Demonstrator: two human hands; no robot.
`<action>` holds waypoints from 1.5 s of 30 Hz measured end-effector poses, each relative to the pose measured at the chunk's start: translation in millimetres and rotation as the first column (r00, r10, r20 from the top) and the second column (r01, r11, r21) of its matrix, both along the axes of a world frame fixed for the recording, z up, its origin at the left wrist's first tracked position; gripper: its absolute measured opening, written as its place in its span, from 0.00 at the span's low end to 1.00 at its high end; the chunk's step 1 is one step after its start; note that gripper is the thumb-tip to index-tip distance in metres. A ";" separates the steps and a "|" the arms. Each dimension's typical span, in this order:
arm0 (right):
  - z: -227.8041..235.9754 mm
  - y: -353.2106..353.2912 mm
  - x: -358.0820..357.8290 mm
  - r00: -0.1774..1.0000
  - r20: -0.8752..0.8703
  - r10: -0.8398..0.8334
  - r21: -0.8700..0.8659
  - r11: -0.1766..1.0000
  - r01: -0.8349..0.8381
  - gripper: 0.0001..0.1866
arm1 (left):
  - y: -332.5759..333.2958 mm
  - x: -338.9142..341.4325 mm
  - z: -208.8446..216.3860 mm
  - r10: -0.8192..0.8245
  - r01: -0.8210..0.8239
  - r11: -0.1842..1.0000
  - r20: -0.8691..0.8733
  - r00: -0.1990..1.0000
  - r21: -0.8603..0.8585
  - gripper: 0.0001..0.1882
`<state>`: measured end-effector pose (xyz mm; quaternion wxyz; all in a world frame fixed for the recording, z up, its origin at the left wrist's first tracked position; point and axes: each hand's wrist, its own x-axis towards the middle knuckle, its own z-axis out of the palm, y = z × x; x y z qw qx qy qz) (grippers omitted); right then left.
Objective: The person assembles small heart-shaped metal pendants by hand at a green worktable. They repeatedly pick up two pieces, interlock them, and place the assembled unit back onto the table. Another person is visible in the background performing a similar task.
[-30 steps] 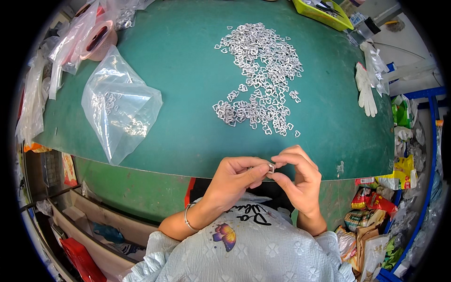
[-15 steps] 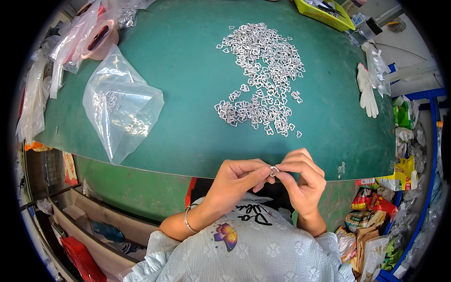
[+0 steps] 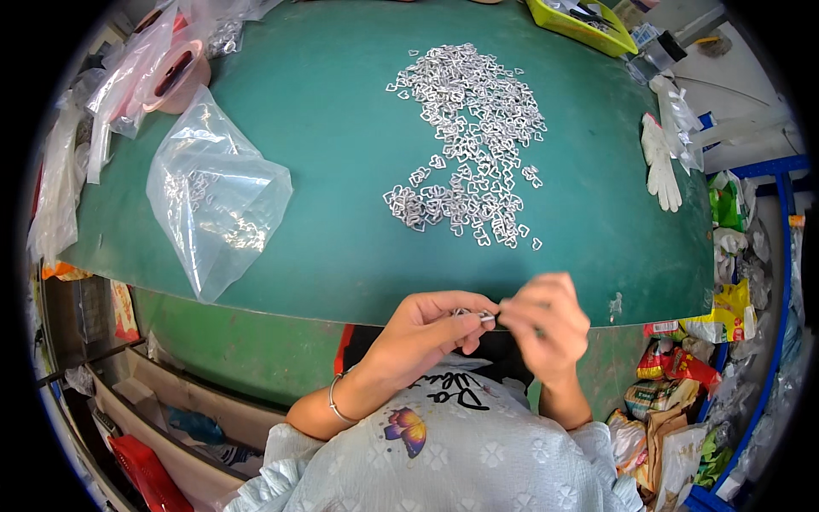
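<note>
At the near table edge, my left hand [image 3: 418, 334] is closed, pinching a few small silver metal hearts [image 3: 486, 316] between thumb and index finger. My right hand [image 3: 553, 331] is close beside those fingertips, its fingers smeared by motion. Whether it grips a heart cannot be made out. Beyond both hands, a big loose pile of open heart-shaped metal pieces [image 3: 482, 111] spreads over the green table [image 3: 341, 154]. To the left lies a clear plastic bag [image 3: 217, 192] with some hearts inside.
A pink bowl [image 3: 177, 81] and more plastic bags [image 3: 119, 94] crowd the far left. At the far right are a yellow-green tray [image 3: 580, 30] of tools and a white glove [image 3: 659, 162]. Drawers [image 3: 171, 401] stand below left; a blue rack [image 3: 789, 247] with packages stands right.
My right hand has shifted slightly and turned, its fingers blurring. The heart at my left fingertips is now seen edge-on. The whole view has moved slightly.
</note>
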<state>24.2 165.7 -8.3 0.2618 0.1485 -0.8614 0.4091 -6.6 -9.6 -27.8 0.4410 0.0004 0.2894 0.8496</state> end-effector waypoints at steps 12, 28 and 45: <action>-48.4 37.2 -36.2 0.915 0.150 -0.375 0.349 0.886 0.306 0.09 | 8.0 -2.1 -0.6 0.122 -0.114 0.990 0.091 0.988 -0.084 0.09; -13.0 -18.3 3.1 0.904 0.404 0.140 -0.672 0.716 0.189 0.09 | 15.4 1.0 -3.6 0.155 -0.166 0.964 -0.067 0.986 -0.210 0.07; -3.8 -14.9 5.1 0.961 0.266 0.079 -0.389 0.921 0.032 0.12 | 11.4 1.7 2.2 0.159 -0.161 0.970 -0.027 0.987 -0.182 0.05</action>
